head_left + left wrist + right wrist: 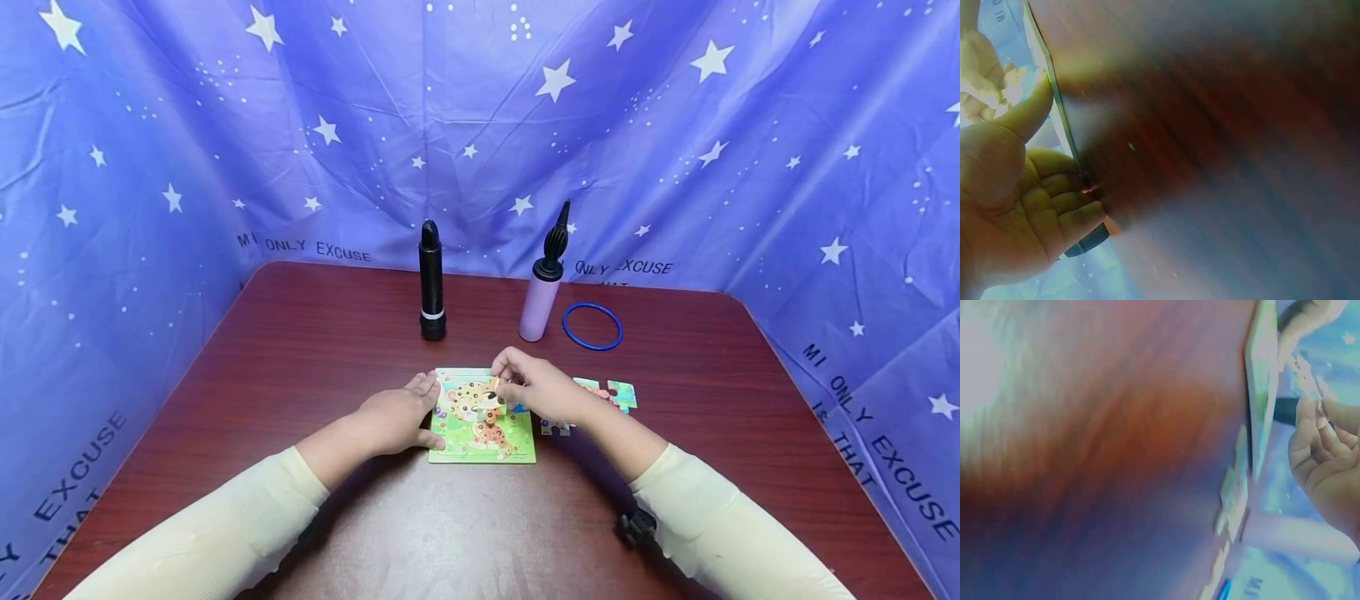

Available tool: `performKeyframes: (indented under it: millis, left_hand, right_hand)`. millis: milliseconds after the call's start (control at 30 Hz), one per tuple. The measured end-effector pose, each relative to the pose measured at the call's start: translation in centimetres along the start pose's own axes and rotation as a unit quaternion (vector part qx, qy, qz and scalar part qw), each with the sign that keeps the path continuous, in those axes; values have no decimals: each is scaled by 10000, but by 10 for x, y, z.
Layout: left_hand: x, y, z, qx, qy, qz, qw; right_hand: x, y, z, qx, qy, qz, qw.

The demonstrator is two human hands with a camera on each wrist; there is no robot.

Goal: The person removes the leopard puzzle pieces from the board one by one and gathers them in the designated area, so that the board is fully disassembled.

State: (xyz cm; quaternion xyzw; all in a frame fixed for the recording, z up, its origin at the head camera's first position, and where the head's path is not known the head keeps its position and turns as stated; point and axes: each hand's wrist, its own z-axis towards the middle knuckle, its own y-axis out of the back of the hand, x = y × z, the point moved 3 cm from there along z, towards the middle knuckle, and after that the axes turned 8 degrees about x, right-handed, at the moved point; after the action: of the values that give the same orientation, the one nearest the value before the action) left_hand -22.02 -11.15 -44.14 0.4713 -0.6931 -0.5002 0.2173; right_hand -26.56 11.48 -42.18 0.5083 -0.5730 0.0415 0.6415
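Observation:
A green puzzle board (pixel 517 450) with a leopard picture lies on the dark red table (pixel 315 350). My left hand (pixel 429 408) rests flat against the board's left edge; in the left wrist view its thumb (pixel 1030 112) and fingertips touch that thin edge (pixel 1060 122). My right hand (pixel 501 390) hovers over the middle of the board and pinches a small puzzle piece (pixel 491 402) between thumb and fingers. In the right wrist view the curled fingers (pixel 1310 434) sit just beside the board (pixel 1260 394).
Loose puzzle pieces (pixel 622 394) lie right of the board, partly behind my right wrist. Behind stand a black pump (pixel 431 283) and a lilac pump (pixel 542 296), with a blue ring (pixel 592 326) beside it. Starry blue cloth walls the table.

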Motion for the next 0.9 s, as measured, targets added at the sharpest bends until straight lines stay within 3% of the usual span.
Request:
performKeyframes:
  millis: [367, 900]
  left_hand:
    - [-1, 0, 0, -52, -56, 19, 10000]
    - [0, -1, 0, 22, 83, -27, 10000]
  right_hand:
    - [-20, 37, -34, -144, -132, 503, 9985]
    - [-65, 49, -87, -16, -887, 50, 9960]
